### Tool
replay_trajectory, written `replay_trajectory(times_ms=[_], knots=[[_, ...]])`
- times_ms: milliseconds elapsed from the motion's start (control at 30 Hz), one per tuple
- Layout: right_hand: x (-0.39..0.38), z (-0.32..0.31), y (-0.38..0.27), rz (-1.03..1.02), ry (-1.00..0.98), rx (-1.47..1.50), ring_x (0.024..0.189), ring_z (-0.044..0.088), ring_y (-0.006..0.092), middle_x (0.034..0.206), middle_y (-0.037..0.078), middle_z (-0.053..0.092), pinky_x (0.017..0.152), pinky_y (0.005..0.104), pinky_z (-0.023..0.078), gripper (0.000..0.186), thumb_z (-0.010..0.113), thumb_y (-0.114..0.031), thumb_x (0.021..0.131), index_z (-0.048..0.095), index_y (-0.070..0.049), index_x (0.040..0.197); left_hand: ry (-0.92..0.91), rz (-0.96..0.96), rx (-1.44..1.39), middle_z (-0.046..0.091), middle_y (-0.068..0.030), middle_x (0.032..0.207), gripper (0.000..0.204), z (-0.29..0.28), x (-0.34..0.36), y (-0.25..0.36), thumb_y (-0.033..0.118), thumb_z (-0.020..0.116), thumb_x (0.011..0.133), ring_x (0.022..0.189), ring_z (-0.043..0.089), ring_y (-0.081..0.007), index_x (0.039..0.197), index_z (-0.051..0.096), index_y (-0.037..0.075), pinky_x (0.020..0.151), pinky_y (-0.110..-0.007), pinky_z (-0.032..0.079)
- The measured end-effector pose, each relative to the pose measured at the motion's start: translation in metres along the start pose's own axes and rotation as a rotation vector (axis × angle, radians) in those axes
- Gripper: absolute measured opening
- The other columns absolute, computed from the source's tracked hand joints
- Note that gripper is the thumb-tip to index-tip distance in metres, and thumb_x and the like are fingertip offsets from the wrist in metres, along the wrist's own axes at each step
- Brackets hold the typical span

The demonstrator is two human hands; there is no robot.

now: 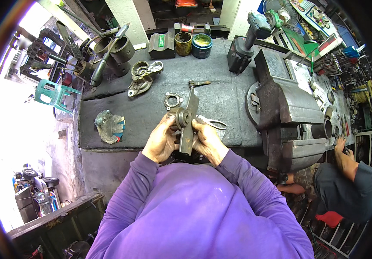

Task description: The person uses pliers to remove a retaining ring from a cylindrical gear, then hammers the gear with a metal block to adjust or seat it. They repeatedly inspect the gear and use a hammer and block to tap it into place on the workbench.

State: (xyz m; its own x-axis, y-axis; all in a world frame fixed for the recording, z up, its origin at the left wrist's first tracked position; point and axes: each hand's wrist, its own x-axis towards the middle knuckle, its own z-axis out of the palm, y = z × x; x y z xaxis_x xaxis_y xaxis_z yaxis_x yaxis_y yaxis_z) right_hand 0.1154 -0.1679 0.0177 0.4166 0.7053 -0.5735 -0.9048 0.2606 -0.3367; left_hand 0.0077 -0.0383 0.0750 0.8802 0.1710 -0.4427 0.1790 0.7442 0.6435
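My left hand (159,139) is closed around a dark, round metal part with a ridged rim and a raised hub (179,118). A long flat metal bar (189,137) stands up against the right side of this part. My right hand (208,140) grips the bar's right side, thumb on top. Both hands are just over the bench's near edge, and their undersides are hidden. Right behind my right hand lie pliers (215,124) with pale handles. Beyond the round part is a metal ring with lugs (173,100). A small metal tool (200,83) lies farther back.
On the dark bench (220,99) sit a cast metal housing (144,79), a crumpled plastic bag (108,126), a yellowish tin (183,44) and a blue tub (202,46). A cordless impact wrench (248,45) and big vise (291,101) stand right. Another person (345,185) crouches at far right.
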Motion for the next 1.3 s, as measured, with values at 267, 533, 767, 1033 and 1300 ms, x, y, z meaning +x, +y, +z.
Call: replay_trajectory(times_ms=[267, 533, 767, 1033, 1300], knots=[[-0.012, 0.000, -0.007, 0.001, 0.073, -0.448, 0.081, 0.070, 0.0191, 0.103, 0.010, 0.072, 0.070, 0.0363, 0.061, 0.031, 0.057, -0.025, 0.111, 0.064, 0.000, 0.129, -0.037, -0.025, -0.194, 0.058, -0.0161, 0.147, 0.053, -0.025, 0.011, -0.007, 0.046, 0.043, 0.113, 0.131, 0.062, -0.0336, 0.154, 0.046, 0.012, 0.108, -0.059, 0.053], [-0.008, -0.004, 0.009, -0.061, 0.015, -0.836, 0.081, 0.071, 0.0156, 0.102, 0.009, 0.074, 0.073, 0.0329, 0.061, 0.034, 0.065, -0.019, 0.108, 0.065, 0.008, 0.129, -0.027, -0.100, -0.229, 0.068, -0.0223, 0.129, 0.077, -0.060, 0.000, -0.017, 0.065, 0.043, 0.099, 0.101, 0.074, -0.0436, 0.148, 0.052, 0.005, 0.079, -0.059, 0.063], [-0.024, -0.031, -0.021, -0.533, 0.279, -2.035, 0.125, 0.061, 0.0402, 0.123, 0.021, 0.067, 0.101, 0.0514, 0.051, 0.050, 0.082, -0.030, 0.086, 0.070, -0.005, 0.129, 0.079, 0.029, -0.341, 0.063, -0.0225, 0.138, 0.083, -0.099, -0.024, -0.024, 0.068, 0.046, 0.094, 0.106, 0.070, -0.0492, 0.151, 0.051, 0.008, 0.079, -0.061, 0.062], [-0.032, -0.084, -0.009, -0.652, 0.248, -2.488, 0.132, 0.055, 0.0397, 0.148, 0.022, 0.052, 0.101, 0.0531, 0.048, 0.081, 0.089, -0.028, 0.075, 0.057, -0.009, 0.147, 0.075, 0.165, -0.232, 0.063, -0.0204, 0.140, 0.078, -0.141, -0.028, -0.006, 0.062, 0.053, 0.092, 0.105, 0.071, -0.0504, 0.150, 0.054, 0.010, 0.076, -0.061, 0.064], [-0.039, -0.075, 0.019, -0.849, 0.441, -2.580, 0.130, 0.054, 0.0404, 0.142, 0.023, 0.054, 0.101, 0.0569, 0.047, 0.080, 0.087, -0.026, 0.072, 0.055, -0.010, 0.143, 0.018, 0.127, -0.279, 0.064, -0.0178, 0.139, 0.073, -0.136, -0.004, -0.009, 0.058, 0.049, 0.094, 0.111, 0.070, -0.0446, 0.148, 0.056, 0.009, 0.081, -0.054, 0.062]])
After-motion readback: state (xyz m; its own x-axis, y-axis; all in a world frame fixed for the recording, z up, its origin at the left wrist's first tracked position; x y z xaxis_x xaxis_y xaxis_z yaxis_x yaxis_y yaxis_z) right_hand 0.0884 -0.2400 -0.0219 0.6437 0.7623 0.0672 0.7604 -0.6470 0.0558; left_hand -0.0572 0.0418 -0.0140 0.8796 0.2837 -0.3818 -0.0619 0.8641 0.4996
